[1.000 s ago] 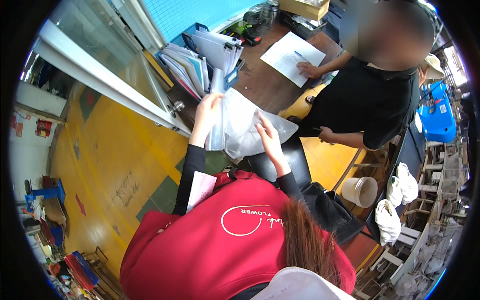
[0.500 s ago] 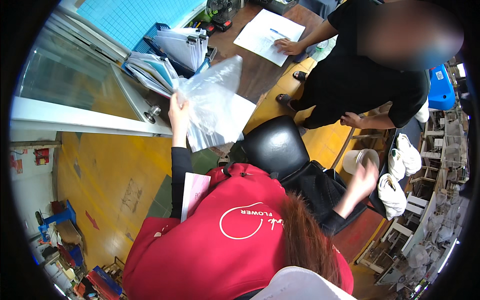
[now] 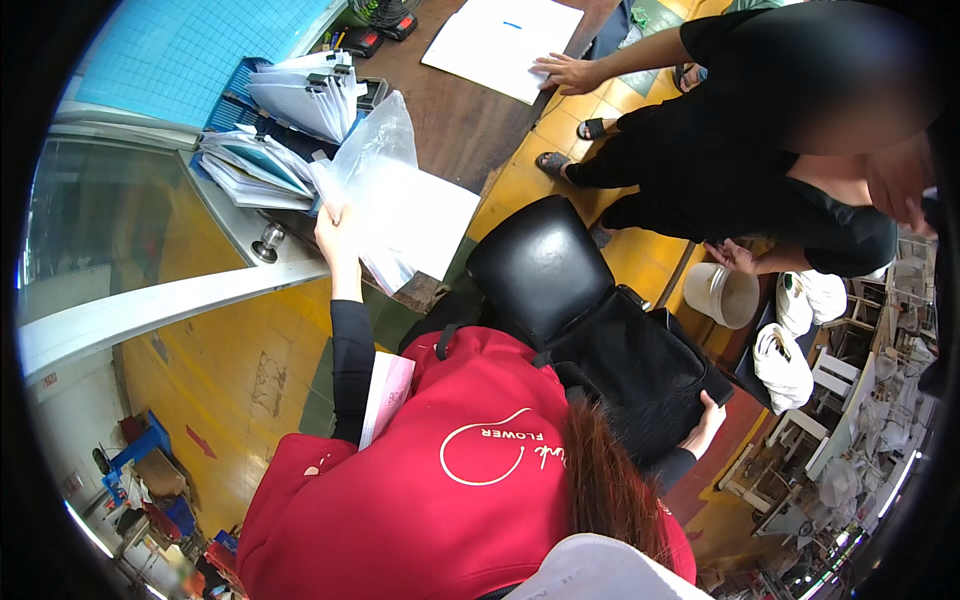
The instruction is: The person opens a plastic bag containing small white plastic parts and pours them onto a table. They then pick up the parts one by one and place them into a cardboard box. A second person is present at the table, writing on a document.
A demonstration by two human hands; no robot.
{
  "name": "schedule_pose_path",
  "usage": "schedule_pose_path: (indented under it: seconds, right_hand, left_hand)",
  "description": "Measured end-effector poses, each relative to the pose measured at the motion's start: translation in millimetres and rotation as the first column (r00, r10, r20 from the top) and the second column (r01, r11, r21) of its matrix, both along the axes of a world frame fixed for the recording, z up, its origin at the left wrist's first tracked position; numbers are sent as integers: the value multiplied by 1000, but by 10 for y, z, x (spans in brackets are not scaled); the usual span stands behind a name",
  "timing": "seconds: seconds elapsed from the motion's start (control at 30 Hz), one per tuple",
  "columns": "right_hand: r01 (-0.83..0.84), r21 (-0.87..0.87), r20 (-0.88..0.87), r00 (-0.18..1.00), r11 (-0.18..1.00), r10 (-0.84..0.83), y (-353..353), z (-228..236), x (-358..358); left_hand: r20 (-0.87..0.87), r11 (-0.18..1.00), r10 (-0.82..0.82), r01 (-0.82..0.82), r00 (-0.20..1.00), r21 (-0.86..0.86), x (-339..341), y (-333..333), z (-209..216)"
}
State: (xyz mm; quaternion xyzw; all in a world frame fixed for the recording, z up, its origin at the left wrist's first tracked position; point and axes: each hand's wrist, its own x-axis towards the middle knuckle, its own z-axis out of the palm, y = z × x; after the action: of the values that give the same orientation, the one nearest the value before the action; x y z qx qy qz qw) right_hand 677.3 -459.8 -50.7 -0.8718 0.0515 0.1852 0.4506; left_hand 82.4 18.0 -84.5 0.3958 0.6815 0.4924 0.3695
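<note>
My left hand [image 3: 338, 240] is closed on a clear plastic bag [image 3: 382, 140] at the desk's near corner. A blank white sheet of paper [image 3: 425, 215] lies against the bag; whether my fingers also grip it I cannot tell. A pink and white booklet [image 3: 388, 395] sits between my left arm and my red jacket [image 3: 470, 400]. On the right, my right hand [image 3: 706, 424] is wrapped round the outer edge of a black fabric bag [image 3: 635, 375], its fingertips partly hidden. This bag rests against a black padded chair [image 3: 545, 265].
Folders of papers [image 3: 305, 100] fill blue racks on the brown desk [image 3: 455, 130]. Left stands a glazed door with a round knob [image 3: 268, 240]. A person in black [image 3: 700, 130] stands across, one hand by an open notebook [image 3: 500, 45]. A white bucket [image 3: 722, 295] and white bundles [image 3: 782, 365] are at right.
My right hand has come down from the air onto the black bag's edge. The plastic bag has shifted left, baring more paper. The other person has raised one hand near the head.
</note>
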Motion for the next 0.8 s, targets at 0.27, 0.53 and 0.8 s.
schedule_pose_path:
  seconds: [0.27, 0.53, 0.8]
  right_hand:
    - [-192, 99, 80, 979, 976, 185, 966, -169, 812]
    - [-75, -375, 400, 886, 924, 234, 1214, -297, 1212]
    - [-569, -554, 651, 159, 608, 742, 2924, -320, -1323]
  left_hand:
    - [-21, 999, -14, 15, 1000, 52, -72, 245, 111]
    - [-60, 998, -50, 52, 997, 35, -265, 311, 75]
    - [-312, 957, 84, 10, 946, 290, 77, 99, 193]
